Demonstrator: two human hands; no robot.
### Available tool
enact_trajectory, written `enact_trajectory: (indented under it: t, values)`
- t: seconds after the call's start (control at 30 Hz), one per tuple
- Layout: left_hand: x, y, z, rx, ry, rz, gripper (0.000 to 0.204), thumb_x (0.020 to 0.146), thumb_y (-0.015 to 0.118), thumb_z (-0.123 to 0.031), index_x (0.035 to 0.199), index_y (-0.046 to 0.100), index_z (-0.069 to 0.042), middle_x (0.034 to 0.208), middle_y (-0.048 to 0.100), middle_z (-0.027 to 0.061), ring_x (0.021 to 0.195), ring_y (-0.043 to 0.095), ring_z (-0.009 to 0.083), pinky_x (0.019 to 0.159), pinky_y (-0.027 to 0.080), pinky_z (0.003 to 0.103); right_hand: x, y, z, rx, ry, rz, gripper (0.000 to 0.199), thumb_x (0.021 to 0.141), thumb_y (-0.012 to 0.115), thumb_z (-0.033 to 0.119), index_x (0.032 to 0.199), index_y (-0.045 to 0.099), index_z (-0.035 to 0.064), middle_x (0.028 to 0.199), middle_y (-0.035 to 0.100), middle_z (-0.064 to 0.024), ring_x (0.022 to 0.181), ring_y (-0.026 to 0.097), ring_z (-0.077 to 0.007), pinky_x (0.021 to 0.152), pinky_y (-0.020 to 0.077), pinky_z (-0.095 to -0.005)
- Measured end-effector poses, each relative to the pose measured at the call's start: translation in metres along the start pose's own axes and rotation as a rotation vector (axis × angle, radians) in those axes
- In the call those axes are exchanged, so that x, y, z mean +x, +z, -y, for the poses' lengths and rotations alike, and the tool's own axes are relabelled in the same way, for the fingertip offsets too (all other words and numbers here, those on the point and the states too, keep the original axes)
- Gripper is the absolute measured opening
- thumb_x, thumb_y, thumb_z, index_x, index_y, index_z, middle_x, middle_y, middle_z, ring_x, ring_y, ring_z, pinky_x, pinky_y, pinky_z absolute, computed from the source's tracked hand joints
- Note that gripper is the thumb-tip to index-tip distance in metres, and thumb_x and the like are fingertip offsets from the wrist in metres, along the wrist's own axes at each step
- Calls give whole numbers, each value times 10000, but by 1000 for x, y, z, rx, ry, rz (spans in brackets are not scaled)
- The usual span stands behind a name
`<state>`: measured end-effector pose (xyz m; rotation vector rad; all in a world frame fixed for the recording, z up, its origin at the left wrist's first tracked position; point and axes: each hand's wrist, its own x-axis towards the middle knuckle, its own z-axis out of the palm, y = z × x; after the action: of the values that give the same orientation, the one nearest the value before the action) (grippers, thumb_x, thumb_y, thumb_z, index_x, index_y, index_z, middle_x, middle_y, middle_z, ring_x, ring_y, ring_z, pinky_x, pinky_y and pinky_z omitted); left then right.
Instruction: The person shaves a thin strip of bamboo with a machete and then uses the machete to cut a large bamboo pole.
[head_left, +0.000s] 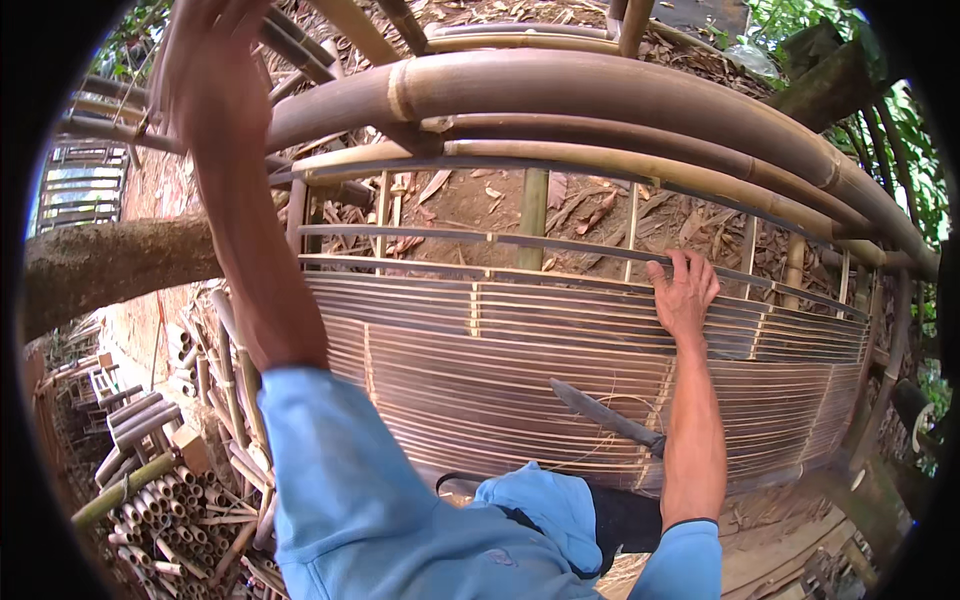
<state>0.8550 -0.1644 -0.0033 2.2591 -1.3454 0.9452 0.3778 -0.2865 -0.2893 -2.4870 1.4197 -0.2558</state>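
Observation:
A long bamboo slat panel point(500, 370) stretches in front of me, made of many thin dark strips tied across lighter cross pieces. My right hand point(687, 292) lies over its far part, fingers curled over a narrow bamboo slat point(580, 244). Raised at the upper left, my left hand point(205, 50) is smeared by motion and cut by the picture's edge, near some bamboo poles; what it holds, if anything, does not show. On the near part of the panel rests a machete point(600, 412), its dark blade pointing left and its handle end close to my right forearm.
A thick bamboo pole point(560, 85) runs across beyond the panel, with thinner ones below it. At the left lies a tree trunk point(120, 265). Cut bamboo tubes point(165, 515) are piled at the lower left. Dry leaves and soil show through the frame.

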Motion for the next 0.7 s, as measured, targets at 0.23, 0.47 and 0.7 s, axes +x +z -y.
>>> enact_trajectory:
  t: [0.23, 0.47, 0.7]
  values:
    - [-154, 69, -57, -367, 105, -14, 328, 884, 705, -148, 1209, 714, -102, 1091, 718, 126, 1146, 635, 303, 1042, 427, 421, -3, -8, -3, 59, 14, 7, 443, 979, 597, 515, 1209, 675, 145, 1267, 544, -112, 1294, 424, -310, 1138, 215, -514]
    - [-355, 90, 53, 150, -360, 498, 753, 985, 559, -513, 1606, 306, -168, 1607, 245, 252, 1533, 139, 411, 1233, 82, 567, 10, -42, 7, 47, 16, 279, 484, 917, 688, 496, 1101, 705, 48, 1120, 645, -136, 1169, 525, -324, 1097, 286, -503]
    - [-375, 105, 67, 35, -682, 464, 777, 990, 544, -546, 1578, 340, -82, 1599, 269, 305, 1521, 183, 436, 1245, 100, 520, 37, -55, 10, 226, 116, 482, 568, 773, 830, 508, 894, 708, -33, 855, 684, -183, 796, 611, -345, 773, 486, -444]
